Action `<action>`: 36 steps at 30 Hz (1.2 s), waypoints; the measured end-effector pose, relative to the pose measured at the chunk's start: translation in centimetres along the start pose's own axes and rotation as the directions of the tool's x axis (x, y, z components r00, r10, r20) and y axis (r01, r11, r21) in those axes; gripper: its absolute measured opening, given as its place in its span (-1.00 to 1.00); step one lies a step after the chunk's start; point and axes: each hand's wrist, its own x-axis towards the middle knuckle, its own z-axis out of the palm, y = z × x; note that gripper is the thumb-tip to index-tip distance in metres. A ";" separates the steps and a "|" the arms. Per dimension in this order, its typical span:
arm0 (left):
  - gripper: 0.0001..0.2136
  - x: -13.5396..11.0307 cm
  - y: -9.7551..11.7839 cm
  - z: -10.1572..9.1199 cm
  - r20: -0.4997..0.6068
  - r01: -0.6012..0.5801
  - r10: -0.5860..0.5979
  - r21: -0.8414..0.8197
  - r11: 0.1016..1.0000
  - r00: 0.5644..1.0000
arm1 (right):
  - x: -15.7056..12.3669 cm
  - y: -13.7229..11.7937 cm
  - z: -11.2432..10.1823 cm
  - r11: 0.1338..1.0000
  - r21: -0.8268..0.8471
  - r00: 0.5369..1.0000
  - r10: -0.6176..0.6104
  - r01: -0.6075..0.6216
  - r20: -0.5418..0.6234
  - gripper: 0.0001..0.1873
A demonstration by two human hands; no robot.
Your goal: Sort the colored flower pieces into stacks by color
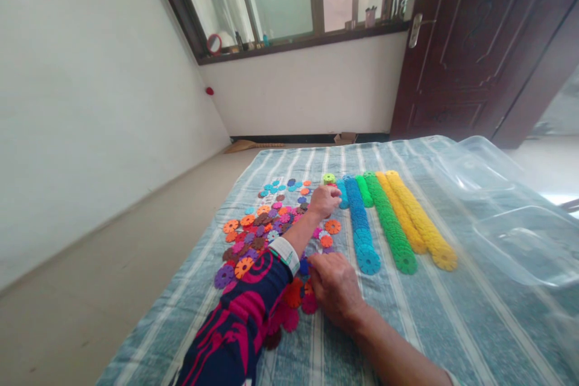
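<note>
My left hand (pixel 324 200) is closed in a pinch at the upper end of a short light-blue row (pixel 344 195) of notched plastic discs. What lies between its fingertips is hidden. Nearer to me, my right hand (pixel 337 288) has curled fingers closed at the edge of a dark blue notched disc (pixel 304 266). Both hands are over the right side of a mixed pile of discs (pixel 260 230) in orange, purple, pink, red and brown. To their right lie overlapping rows: a long blue row (pixel 359 217), a green row (pixel 392 232) and yellow rows (pixel 420 220).
A striped cloth (pixel 375 325) covers the surface. Two clear plastic containers (pixel 531 244) are at the right. A small lime-green stack (pixel 329 178) sits beyond my left hand. Behind are a window sill (pixel 307 42), a dark red door (pixel 479 42) and a broom (pixel 242 146) on the floor.
</note>
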 end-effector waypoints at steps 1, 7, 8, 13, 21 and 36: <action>-0.80 -0.1 -0.3 -0.4 -0.023 0.007 -0.007 -0.017 1.000 1.000 | 0.0 0.0 0.0 1.000 -0.001 1.000 0.003 -0.003 0.002 -0.83; -0.80 -1.1 -4.5 -5.0 -0.166 0.148 -0.141 0.030 0.989 0.976 | -0.2 0.2 0.2 1.000 0.025 1.000 0.011 -0.011 0.000 -0.85; -0.81 -1.4 -5.6 -6.1 -0.194 0.188 -0.173 0.057 0.981 0.966 | -0.3 0.3 0.3 0.999 0.034 1.000 0.005 -0.005 -0.003 -0.86; -0.78 -3.9 -10.8 -12.8 -0.246 0.454 -0.392 0.302 0.838 0.887 | -0.5 0.4 0.3 0.998 0.066 1.000 -0.002 0.003 -0.005 -0.85; -0.83 -7.5 -14.9 -18.4 -0.184 0.600 -0.594 0.474 0.645 0.783 | -0.5 0.2 -0.1 0.998 0.070 1.000 0.006 -0.007 0.005 -0.84; -0.85 -7.3 -14.1 -16.9 -0.126 0.576 -0.610 0.518 0.632 0.782 | -0.4 0.3 0.0 0.998 0.057 1.000 0.004 -0.004 0.000 -0.85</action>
